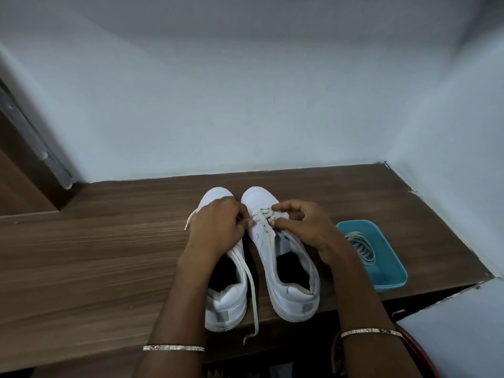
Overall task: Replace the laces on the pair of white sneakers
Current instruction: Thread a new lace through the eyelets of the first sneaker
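– Laces (263, 214) feel how?
– Soft, light, floppy, I think. Pinch near the tip.
– Where are they?
– Middle of frame. Left hand (215, 227) and right hand (305, 227) pinch one on the right shoe (283, 257).
– How many things?
– Two shoes, two hands, one tub (391, 285) at lower right holding more laces.

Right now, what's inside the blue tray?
A loose coil of white laces lies in the tray. What is under the coil cannot be seen, and the right forearm covers the tray's left edge.
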